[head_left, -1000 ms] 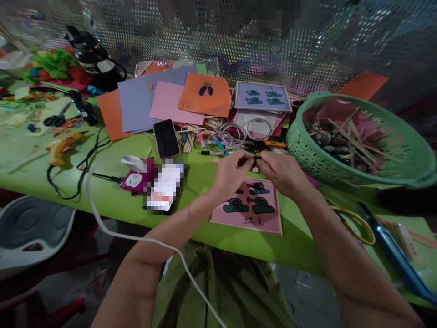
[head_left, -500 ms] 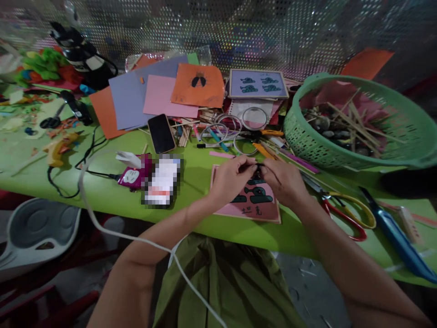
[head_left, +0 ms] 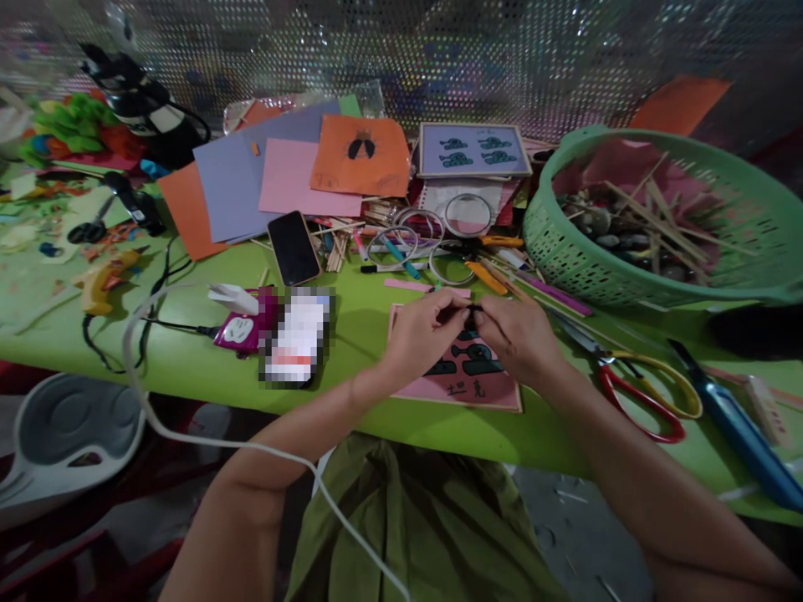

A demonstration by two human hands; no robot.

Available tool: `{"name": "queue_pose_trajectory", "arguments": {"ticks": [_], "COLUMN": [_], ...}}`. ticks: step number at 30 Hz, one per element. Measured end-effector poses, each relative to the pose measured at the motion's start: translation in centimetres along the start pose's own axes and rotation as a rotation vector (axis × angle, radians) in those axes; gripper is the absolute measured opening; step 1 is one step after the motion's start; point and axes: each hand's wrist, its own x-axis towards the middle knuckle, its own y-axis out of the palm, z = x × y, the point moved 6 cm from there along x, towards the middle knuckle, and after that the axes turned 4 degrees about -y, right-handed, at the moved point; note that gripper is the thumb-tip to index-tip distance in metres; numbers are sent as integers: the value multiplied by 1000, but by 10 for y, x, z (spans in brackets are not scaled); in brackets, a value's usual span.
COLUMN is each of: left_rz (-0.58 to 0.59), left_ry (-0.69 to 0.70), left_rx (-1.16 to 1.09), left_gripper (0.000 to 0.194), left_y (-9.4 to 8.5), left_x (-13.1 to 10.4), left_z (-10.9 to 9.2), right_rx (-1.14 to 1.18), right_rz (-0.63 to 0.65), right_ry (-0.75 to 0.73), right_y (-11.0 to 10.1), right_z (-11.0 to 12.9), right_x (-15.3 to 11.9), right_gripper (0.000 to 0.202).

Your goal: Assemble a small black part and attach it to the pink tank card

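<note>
My left hand (head_left: 427, 330) and my right hand (head_left: 518, 334) meet fingertip to fingertip over a pink card (head_left: 432, 389). Between their pinched fingers is a small dark piece (head_left: 475, 309), too small and covered to name. The card has a pale wooden edge, dark green tank shapes (head_left: 480, 359) and two handwritten characters near its front edge. My hands hide its upper part. Just behind them lies a thin pink paper strip (head_left: 407, 285).
A green basket (head_left: 583, 251) with sticks and stones stands at the right, near scissors (head_left: 646, 410) and a blue cutter (head_left: 746, 443). Two phones, the dark one (head_left: 294, 248) farther back, lie left of the card. A yellow glue gun (head_left: 104, 284) and a white cable (head_left: 232, 444) are farther left.
Both hands stay pinched together over the card, with only slight finger movement around the small dark piece. The whole view has shifted a little.
</note>
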Motion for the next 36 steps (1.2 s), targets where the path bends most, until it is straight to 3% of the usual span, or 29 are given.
{"name": "queue_pose_trajectory", "arguments": {"ticks": [14, 19, 27, 36], "left_rz": [-6, -10, -34, -33], "left_ry": [-49, 58, 38, 57], "left_rx": [-45, 26, 6, 25], "left_gripper": [9, 7, 9, 9], "left_y": [-2, -2, -2, -3], "left_x": [1, -2, -2, -3], "left_z": [0, -7, -3, -4], "right_rx": [164, 174, 322, 373], "right_rz": [-13, -15, -68, -49], "right_ry": [19, 29, 56, 62], "right_y": [-4, -2, -1, -4], "right_z": [0, 0, -2, 1], "right_x": [-2, -1, -3, -2], "right_gripper": [40, 33, 27, 46]}}
